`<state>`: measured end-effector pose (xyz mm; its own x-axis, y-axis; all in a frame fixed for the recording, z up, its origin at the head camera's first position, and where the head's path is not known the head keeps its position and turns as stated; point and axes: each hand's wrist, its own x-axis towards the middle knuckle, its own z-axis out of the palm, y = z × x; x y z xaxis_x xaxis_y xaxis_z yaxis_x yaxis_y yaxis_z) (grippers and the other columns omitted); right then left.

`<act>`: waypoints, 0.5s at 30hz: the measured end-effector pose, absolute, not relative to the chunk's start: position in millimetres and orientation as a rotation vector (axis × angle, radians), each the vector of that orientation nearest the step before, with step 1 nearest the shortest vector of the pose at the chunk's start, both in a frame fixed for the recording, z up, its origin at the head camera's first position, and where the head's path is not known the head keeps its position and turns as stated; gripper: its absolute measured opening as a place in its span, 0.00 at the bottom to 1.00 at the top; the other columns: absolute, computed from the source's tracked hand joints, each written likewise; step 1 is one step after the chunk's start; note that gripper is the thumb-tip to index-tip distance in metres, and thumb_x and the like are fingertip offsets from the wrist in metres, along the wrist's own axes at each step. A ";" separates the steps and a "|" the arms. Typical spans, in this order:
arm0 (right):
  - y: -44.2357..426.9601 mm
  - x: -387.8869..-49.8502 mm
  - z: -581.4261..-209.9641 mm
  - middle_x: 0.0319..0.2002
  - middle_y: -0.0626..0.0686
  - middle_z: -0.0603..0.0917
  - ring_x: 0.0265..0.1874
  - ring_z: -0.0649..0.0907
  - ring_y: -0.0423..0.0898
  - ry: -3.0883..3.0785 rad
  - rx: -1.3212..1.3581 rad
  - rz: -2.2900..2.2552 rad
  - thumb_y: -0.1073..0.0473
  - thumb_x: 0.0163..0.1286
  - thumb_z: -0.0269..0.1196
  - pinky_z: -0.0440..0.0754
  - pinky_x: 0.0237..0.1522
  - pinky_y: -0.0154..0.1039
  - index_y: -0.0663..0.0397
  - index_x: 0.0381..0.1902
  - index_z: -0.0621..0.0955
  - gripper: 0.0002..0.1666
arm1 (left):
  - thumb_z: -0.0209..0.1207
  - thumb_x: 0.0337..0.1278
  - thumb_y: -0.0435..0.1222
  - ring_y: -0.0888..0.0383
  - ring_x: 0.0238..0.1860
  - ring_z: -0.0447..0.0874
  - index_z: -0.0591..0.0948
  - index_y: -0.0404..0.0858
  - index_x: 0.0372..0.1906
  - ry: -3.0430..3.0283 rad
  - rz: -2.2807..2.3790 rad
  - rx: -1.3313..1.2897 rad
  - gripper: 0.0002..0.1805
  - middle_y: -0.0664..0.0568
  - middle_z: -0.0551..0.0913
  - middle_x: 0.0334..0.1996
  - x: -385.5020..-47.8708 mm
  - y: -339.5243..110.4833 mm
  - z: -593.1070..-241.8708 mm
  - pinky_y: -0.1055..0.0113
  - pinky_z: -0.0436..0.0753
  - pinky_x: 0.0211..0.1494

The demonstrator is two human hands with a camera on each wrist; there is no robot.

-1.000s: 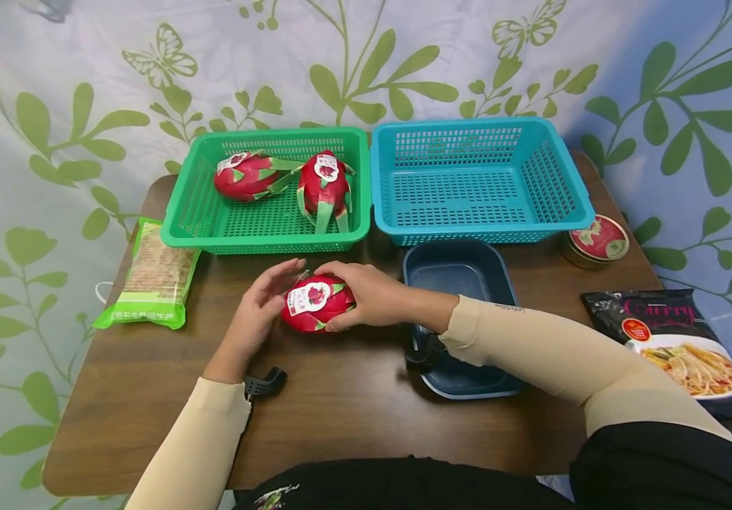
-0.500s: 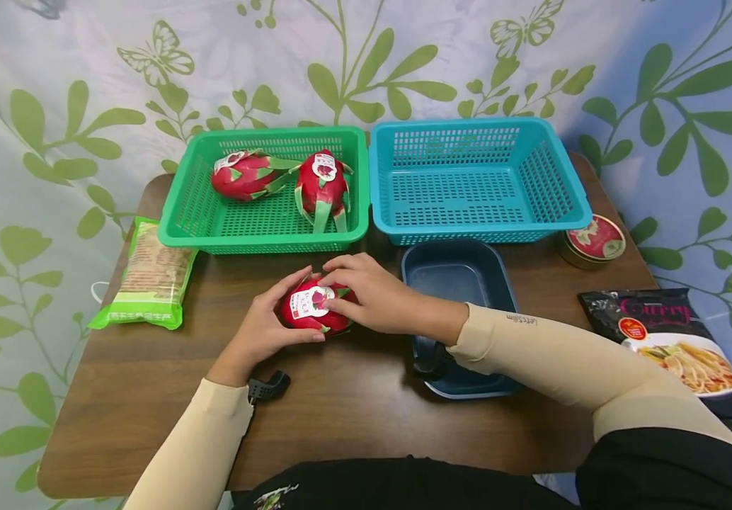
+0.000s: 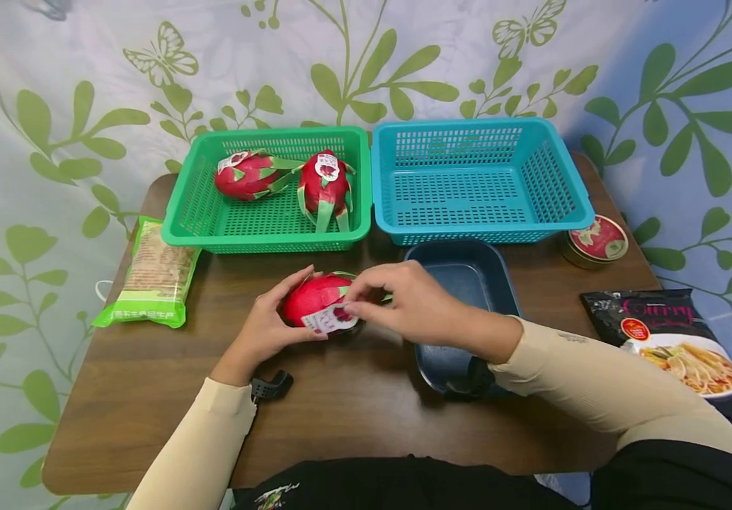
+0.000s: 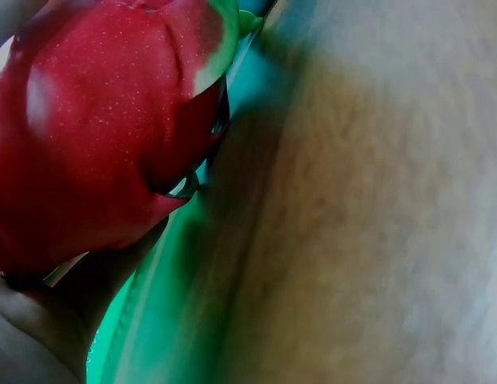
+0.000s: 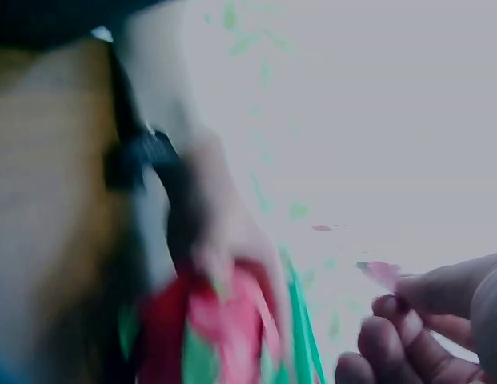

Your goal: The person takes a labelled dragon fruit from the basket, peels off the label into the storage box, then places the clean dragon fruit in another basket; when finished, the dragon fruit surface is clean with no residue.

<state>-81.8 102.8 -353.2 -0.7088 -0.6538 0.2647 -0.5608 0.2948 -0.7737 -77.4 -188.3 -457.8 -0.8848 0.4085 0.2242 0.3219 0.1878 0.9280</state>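
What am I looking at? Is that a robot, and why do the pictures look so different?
No robot, just a person working barehanded! The big, clear picture comes from a camera worn on the head, looking down. The blurry ones come from a camera on each wrist, so they see things very close. The left hand holds a dragon fruit, and the right hand pinches the edge of its sticker. On the table are a green basket with two more dragon fruits, a blue basket and a dark blue tub. Toward the sides are a green-edged bag, a red-lidded tin and a black packet.
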 end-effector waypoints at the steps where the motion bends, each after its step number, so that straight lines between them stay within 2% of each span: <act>1: 115.7 -84.5 -351.4 0.37 0.41 0.87 0.36 0.82 0.40 2.477 -1.056 -1.386 0.59 0.72 0.73 0.85 0.39 0.40 0.50 0.44 0.89 0.05 | 0.83 0.41 0.24 0.52 0.70 0.72 0.69 0.44 0.79 2.368 1.804 0.705 0.56 0.49 0.77 0.71 -75.6 -186.5 -452.9 0.61 0.77 0.67; 4: 158.7 -95.9 -349.4 0.34 0.44 0.87 0.32 0.82 0.44 2.601 -0.756 -1.251 0.57 0.75 0.71 0.81 0.35 0.45 0.51 0.45 0.88 0.06 | 0.82 0.43 0.24 0.52 0.70 0.71 0.69 0.41 0.79 2.370 1.782 0.639 0.55 0.47 0.77 0.71 -69.8 -181.9 -438.7 0.61 0.77 0.67; 7: 195.5 -104.7 -355.6 0.34 0.48 0.87 0.31 0.82 0.47 2.700 -0.563 -1.075 0.57 0.76 0.70 0.80 0.33 0.45 0.55 0.46 0.87 0.08 | 0.81 0.43 0.25 0.51 0.70 0.71 0.69 0.41 0.79 2.370 1.783 0.632 0.54 0.45 0.77 0.71 -69.6 -183.0 -439.0 0.60 0.78 0.66; 11: 220.0 -110.5 -369.1 0.34 0.53 0.87 0.28 0.83 0.50 2.613 -0.449 -0.971 0.59 0.76 0.68 0.84 0.29 0.45 0.59 0.46 0.85 0.08 | 0.81 0.43 0.24 0.51 0.71 0.71 0.69 0.41 0.79 2.367 1.793 0.625 0.54 0.46 0.77 0.71 -69.4 -184.3 -439.6 0.60 0.78 0.66; 15: 222.1 -112.4 -382.3 0.28 0.52 0.85 0.22 0.83 0.47 2.541 -0.459 -0.833 0.62 0.77 0.66 0.84 0.26 0.42 0.63 0.46 0.84 0.08 | 0.81 0.43 0.24 0.51 0.71 0.71 0.69 0.41 0.79 2.363 1.794 0.638 0.54 0.48 0.77 0.71 -70.2 -182.8 -440.3 0.59 0.77 0.67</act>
